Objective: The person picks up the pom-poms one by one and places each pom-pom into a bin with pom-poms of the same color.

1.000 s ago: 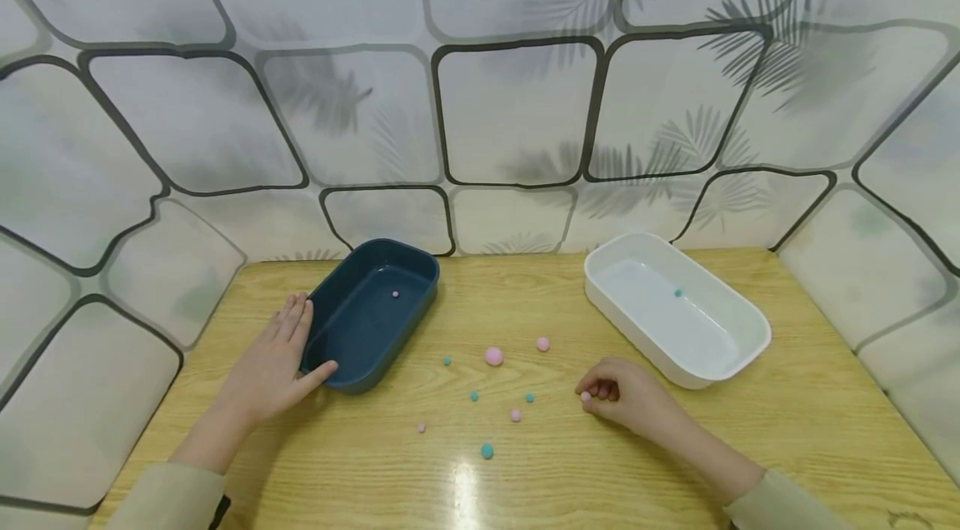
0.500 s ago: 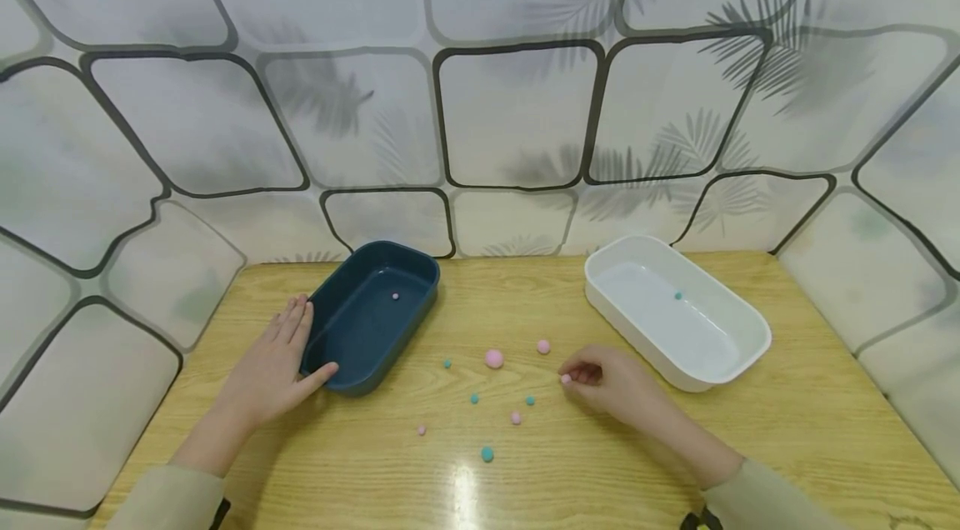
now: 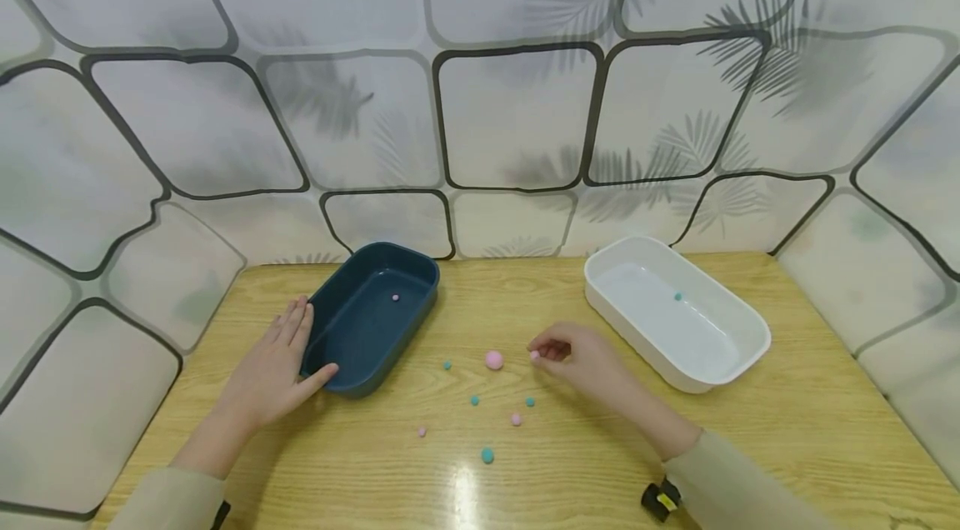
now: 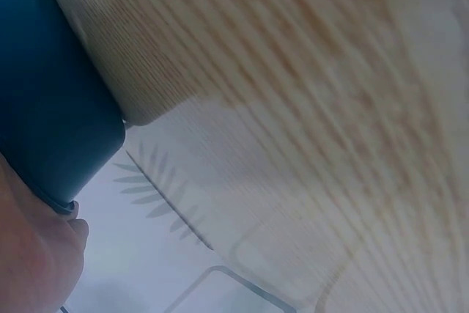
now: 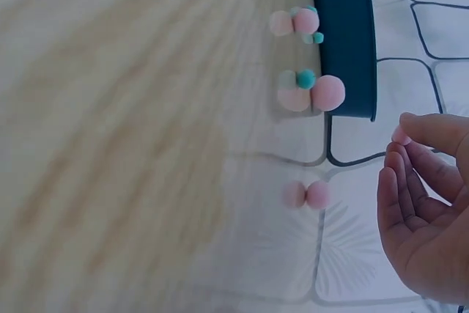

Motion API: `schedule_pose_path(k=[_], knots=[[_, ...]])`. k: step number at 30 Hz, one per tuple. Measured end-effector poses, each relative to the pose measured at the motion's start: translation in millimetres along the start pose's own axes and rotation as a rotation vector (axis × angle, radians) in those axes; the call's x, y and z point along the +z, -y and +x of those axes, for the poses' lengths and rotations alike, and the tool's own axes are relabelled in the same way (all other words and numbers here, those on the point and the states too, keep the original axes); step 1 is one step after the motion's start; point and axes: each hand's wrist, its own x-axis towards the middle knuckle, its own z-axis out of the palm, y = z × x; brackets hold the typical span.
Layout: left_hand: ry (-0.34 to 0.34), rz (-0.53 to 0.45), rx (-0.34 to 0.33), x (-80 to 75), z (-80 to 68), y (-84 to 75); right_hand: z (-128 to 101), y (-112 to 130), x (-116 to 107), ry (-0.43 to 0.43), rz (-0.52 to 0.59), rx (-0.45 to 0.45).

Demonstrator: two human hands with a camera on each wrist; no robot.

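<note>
Table (image 3: 810, 430): light wood-grain top, pale yellow-brown, with rounded corners. A bright patch of glare (image 3: 465, 490) lies on its near edge, around the middle.

Backdrop (image 3: 517, 113): white sheeting that rises directly behind the table's far edge and curves round both its sides. Printed with dark rounded outlines forming irregular panels, like large paving stones.

Leaf shadows (image 3: 757, 38): soft grey palm-frond shapes spread over the backdrop, densest above the table's far right corner, fainter ones low along its far edge.

Light: even, diffuse, from above the table.
</note>
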Motion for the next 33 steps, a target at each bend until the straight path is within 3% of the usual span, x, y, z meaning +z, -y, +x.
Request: schedule_pose_path(k=[13,33], knots=[[-0.028,-0.002,0.014,1.6,-1.5,-0.1,37,28,9,0.009,0.035,-0.025],[-0.007,-0.001,0.004,0.9,-1.6,1.2,104,67,29,-0.007,0.095,-0.079]])
